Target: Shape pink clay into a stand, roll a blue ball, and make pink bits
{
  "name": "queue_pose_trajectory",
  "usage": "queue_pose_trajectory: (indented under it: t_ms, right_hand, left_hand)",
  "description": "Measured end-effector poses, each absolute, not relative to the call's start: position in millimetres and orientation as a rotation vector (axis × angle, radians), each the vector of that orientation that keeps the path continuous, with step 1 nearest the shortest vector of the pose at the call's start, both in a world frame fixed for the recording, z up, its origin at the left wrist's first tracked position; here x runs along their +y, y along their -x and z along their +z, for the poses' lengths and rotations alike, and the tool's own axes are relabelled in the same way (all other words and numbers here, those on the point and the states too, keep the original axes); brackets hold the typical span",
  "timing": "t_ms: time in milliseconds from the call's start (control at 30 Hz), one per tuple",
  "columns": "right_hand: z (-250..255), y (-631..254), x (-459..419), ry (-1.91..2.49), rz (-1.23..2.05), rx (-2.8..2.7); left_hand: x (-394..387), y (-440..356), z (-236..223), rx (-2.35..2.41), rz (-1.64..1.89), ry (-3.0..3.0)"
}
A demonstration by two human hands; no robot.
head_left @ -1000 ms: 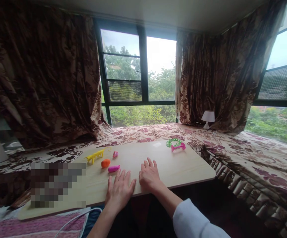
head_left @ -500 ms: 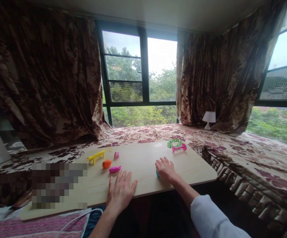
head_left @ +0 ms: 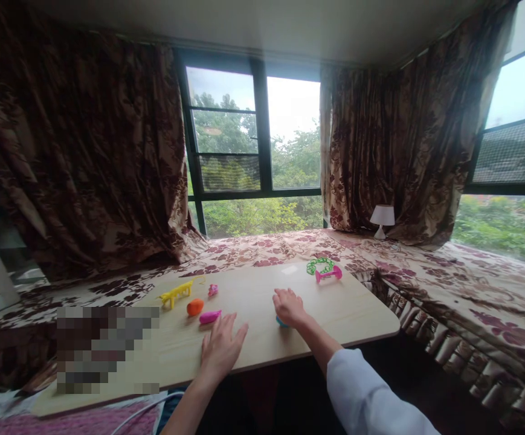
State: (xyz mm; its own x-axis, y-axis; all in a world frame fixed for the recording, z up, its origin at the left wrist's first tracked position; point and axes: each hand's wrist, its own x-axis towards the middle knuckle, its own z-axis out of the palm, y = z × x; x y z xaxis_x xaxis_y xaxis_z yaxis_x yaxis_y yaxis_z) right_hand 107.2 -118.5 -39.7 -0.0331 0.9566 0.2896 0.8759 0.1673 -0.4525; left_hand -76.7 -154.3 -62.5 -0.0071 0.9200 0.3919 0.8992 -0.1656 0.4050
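Left hand [head_left: 223, 345] spread wide, near tabletop [head_left: 357, 314] edge, beside pink toy [head_left: 209, 316]; right hand [head_left: 290, 308] over blue object [head_left: 281, 322], I can't tell grip

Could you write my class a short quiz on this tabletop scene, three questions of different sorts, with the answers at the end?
1. Multiple choice. Which toy lies nearest the left hand?
a) the yellow animal figure
b) the pink rounded toy
c) the green ring of links

2. True or false. The right hand hides part of a blue thing.

3. Fill in the missing colour. The pink dumbbell-shaped toy lies beside a ring of links that is ______.

Key: 1 b; 2 true; 3 green
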Motion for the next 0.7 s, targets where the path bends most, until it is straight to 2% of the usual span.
queue_pose_trajectory:
  t_ms: [167, 367, 467, 700]
  right_hand:
    - [-45.1, -157.6, -98.7, 1.787, 0.171, -1.751]
    - [-60.2, -205.1, -112.7, 1.724, 0.146, -1.647]
    - [-63.7, -210.6, -118.1, 1.671, 0.136, -1.573]
    - [-74.7, -205.3, -119.2, 1.586, 0.243, -1.506]
  left_hand:
    - [-135.9, 12.8, -40.7, 1.721, 1.006, -2.273]
    - [-141.9, -60.0, -47.2, 1.254, 1.007, -2.361]
    - [-142.7, -42.6, -48.5, 1.233, 1.033, -2.324]
    - [-154.5, 66.4, -38.8, 1.419, 0.916, -2.269]
